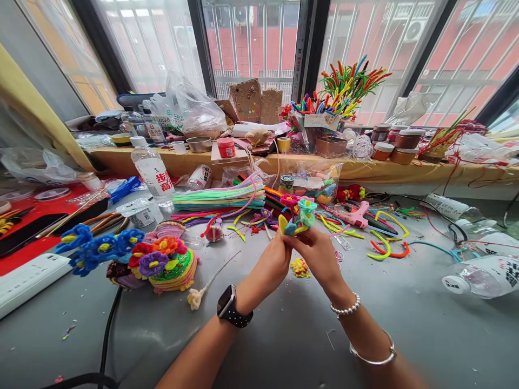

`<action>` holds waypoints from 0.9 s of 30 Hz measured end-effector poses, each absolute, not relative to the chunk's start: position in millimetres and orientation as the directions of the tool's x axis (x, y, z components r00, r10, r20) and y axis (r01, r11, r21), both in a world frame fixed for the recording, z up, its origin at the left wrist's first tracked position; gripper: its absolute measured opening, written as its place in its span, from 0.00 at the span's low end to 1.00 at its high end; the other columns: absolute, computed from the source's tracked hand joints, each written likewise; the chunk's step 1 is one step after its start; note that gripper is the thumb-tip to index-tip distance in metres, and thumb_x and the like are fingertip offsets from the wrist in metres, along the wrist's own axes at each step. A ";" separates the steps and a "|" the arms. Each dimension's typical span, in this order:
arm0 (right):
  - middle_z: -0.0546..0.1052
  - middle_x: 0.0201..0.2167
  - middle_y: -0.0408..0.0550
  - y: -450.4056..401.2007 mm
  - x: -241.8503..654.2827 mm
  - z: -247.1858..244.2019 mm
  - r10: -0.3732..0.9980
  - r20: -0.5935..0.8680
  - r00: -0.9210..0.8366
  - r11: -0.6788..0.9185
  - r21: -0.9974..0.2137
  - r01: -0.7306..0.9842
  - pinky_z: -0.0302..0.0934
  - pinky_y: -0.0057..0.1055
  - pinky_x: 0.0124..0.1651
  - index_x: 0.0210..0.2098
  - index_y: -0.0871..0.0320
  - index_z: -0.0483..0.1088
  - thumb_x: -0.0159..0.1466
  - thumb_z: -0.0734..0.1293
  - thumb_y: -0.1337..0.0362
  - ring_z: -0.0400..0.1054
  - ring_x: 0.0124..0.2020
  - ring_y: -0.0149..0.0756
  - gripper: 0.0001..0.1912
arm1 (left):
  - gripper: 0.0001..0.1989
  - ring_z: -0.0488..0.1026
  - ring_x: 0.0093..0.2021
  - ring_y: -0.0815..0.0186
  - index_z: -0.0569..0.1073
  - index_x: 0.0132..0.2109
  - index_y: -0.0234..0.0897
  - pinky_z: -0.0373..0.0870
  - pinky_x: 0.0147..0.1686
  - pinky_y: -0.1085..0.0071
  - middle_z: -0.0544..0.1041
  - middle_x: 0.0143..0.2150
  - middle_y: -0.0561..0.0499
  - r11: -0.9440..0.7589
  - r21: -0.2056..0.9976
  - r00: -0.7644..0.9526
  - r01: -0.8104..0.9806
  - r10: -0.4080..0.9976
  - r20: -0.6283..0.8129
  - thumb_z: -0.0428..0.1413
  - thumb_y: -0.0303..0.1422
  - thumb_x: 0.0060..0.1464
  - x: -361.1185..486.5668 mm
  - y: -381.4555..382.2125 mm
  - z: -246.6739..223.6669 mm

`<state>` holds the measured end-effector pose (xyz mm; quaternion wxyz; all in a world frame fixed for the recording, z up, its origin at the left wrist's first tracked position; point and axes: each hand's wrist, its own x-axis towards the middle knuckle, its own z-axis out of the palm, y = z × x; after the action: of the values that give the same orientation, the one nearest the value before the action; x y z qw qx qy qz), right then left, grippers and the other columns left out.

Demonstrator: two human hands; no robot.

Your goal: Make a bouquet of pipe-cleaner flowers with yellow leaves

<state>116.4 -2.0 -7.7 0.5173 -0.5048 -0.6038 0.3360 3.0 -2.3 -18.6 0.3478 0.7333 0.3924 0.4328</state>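
Note:
Over the middle of the table, both hands meet around a small pipe-cleaner flower bunch (306, 212) with mint-green, pink, yellow and blue parts. My left hand (270, 263) is closed at its left side, fingertips by a yellow petal. My right hand (318, 255) pinches it from the right, below the mint-green flower. The stem, if there is one, is hidden by my fingers. Below the hands lies a yellow-and-red fuzzy piece (300, 267). Left of them, a cream flower on a thin stem (195, 298) rests on the grey table (279, 346).
Finished pipe-cleaner flowers (154, 262) stand at left, near a power strip (32, 281). Bundled pastel pipe cleaners (219, 197) lie behind the hands. A pink glue gun (353, 216) and loose pieces lie to the right. A plastic bottle (482, 278) lies at far right.

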 end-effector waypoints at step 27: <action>0.64 0.48 0.53 -7.6 137.7 13.5 0.741 0.661 0.121 0.617 -0.740 0.269 0.63 0.35 0.41 0.50 0.55 0.57 0.56 0.62 0.53 0.63 0.44 0.38 0.25 | 0.12 0.68 0.33 0.60 0.61 0.43 0.32 0.66 0.33 0.62 0.69 0.32 0.42 -0.496 0.509 0.130 0.703 0.794 0.594 0.38 0.32 0.57 3.1 -2.0 -24.8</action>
<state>137.7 -7.6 13.5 0.6349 -0.3964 -0.6366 0.1858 3.1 -2.0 -24.8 0.0526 0.7498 0.4992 0.4311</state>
